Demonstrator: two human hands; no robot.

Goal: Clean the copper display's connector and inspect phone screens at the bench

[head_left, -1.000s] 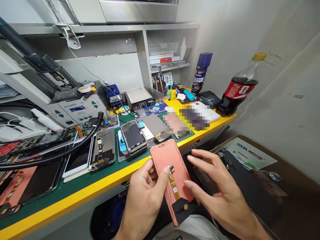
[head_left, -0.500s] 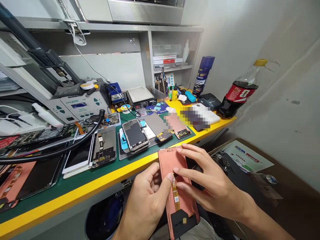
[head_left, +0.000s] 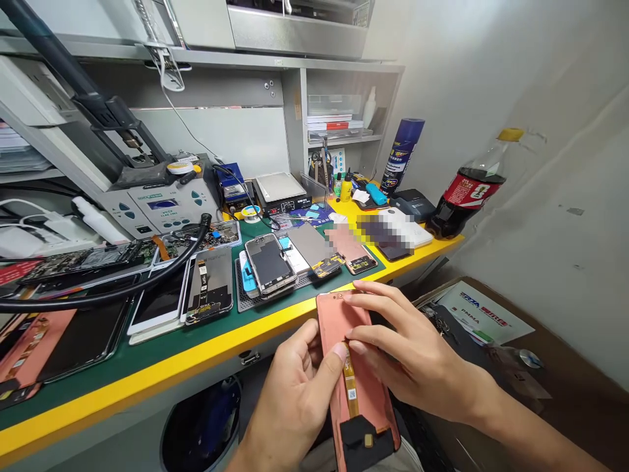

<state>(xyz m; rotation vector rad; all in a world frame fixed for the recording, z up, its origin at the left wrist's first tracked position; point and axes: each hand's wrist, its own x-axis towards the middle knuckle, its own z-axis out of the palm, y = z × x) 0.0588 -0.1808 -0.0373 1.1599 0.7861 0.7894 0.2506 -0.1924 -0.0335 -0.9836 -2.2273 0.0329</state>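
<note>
A pink-backed phone screen (head_left: 372,387) is held tilted in front of the bench, its black lower section nearest me. Along its middle runs an orange-brown flex cable (head_left: 350,383) with a small white label. My left hand (head_left: 299,387) grips the panel's left edge, the thumb lying on the cable's upper end. From the right, my right hand (head_left: 417,351) reaches over the panel. Its fingers are bent, with the thumb and forefinger tips together at the cable's top end and other fingertips near the panel's upper edge. Anything between those fingertips is too small to tell.
Several phone screens (head_left: 209,288) lie along the green mat (head_left: 162,359) on the yellow-edged bench. A black hose (head_left: 147,287) crosses the left side. A cola bottle (head_left: 466,190) and a spray can (head_left: 403,154) stand at the right. Below is a dark bin (head_left: 199,426).
The view has shifted slightly. My right thumb has moved up to my forefinger at the cable's top end. The panel and my left hand sit slightly further right in view.
</note>
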